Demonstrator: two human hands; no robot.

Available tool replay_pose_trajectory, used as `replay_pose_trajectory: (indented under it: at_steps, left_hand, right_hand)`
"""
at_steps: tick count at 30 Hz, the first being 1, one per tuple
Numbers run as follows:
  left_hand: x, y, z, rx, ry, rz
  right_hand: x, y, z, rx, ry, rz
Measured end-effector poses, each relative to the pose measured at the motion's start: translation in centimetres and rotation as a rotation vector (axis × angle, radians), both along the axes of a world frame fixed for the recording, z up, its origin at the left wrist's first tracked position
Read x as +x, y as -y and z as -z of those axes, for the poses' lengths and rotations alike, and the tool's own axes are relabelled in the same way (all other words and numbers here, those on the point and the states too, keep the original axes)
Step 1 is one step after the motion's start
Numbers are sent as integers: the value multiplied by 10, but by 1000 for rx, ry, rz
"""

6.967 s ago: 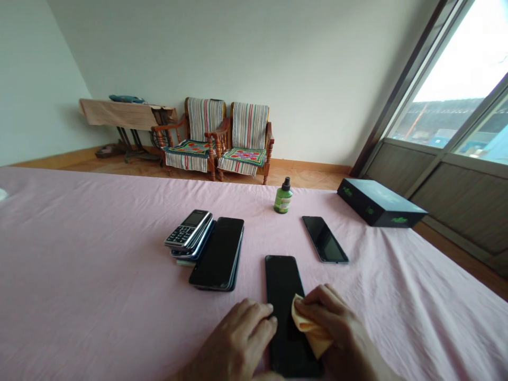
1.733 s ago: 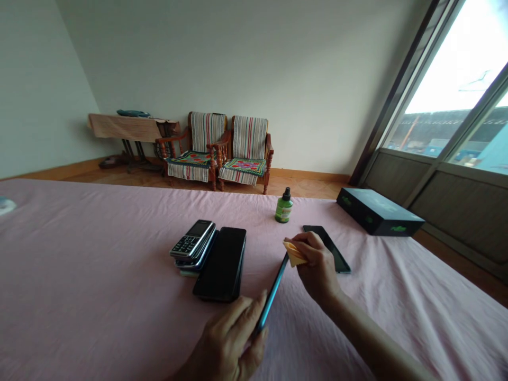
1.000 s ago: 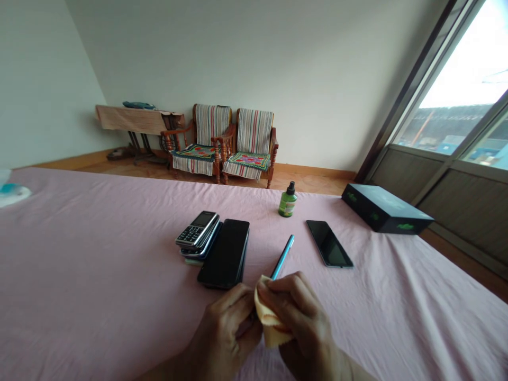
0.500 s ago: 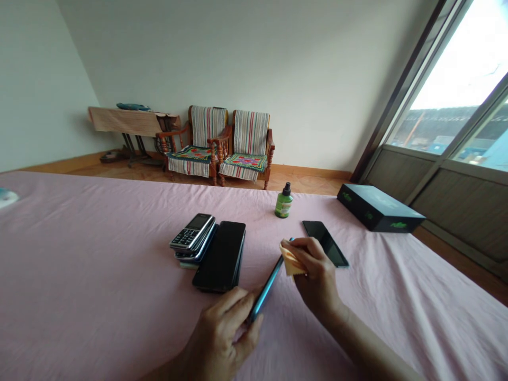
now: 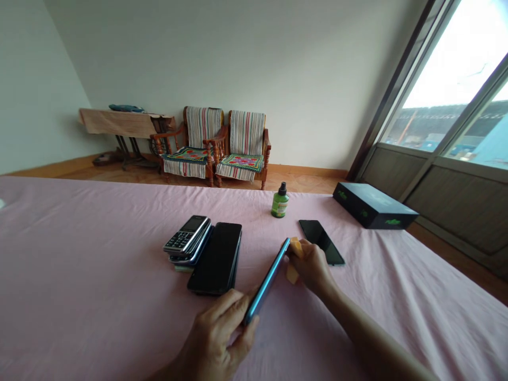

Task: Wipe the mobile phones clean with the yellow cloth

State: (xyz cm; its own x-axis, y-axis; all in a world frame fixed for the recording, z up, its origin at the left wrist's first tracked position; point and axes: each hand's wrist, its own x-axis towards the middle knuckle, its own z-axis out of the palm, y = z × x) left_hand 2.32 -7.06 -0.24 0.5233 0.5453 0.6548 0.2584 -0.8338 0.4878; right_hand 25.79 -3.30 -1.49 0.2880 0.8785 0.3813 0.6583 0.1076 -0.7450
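My left hand [image 5: 220, 336] grips the near end of a blue-edged smartphone [image 5: 266, 283], which is tilted up on its side above the pink cloth. At the phone's far end, my right hand [image 5: 311, 267] is closed on a yellow cloth [image 5: 292, 273] and presses it against the side facing right. To the left lies a stack of dark smartphones [image 5: 216, 259], beside a pile of keypad phones [image 5: 188, 238]. Beyond my right hand another smartphone [image 5: 322, 242] rests flat, screen up.
A green spray bottle [image 5: 280, 201] stands upright near the far edge of the pink-covered surface [image 5: 99, 275]. At the far right sits a black box [image 5: 375, 205]. Two wooden armchairs [image 5: 244, 140] and a cloth-draped side table [image 5: 117, 123] are by the wall.
My right hand has moved with the yellow cloth, from the phone's upper edge to its right-facing side. The phone stays in my left hand. The whole view has shifted slightly.
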Motion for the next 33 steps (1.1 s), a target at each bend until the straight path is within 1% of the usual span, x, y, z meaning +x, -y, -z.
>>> replay_pose_trajectory:
  at_steps: [5,9,11,13,16,21,26,29,31,33]
  left_hand:
    - [-1,0,-2,-6,7,-6]
    - [-2,-2,-2,-24,-18,-17]
    - [-3,-4,-2,24,-13,-54]
    - [-5,-6,-4,108,11,-98]
    - [-8,-9,-9,185,26,-112]
    - [-15,-9,-12,251,-27,-82]
    - [-16,-5,-14,270,-92,-32]
    - [-15,-3,-16,279,-109,-28]
    - [-15,-3,-16,271,-108,-45]
    - [-16,-4,-14,245,-111,-63]
  right_hand:
    - [-1,3,2,0,91,10]
    - [6,6,-2,42,138,38]
    - [9,10,-7,68,137,84]
    - [10,14,-12,98,125,124]
    - [6,20,-18,147,118,135]
    - [-4,23,-20,230,156,89]
    - [-2,17,-18,286,182,64]
    - [-3,16,-16,310,212,36]
    - [-12,20,-16,354,245,-38]
    - [-28,28,-17,401,265,-161]
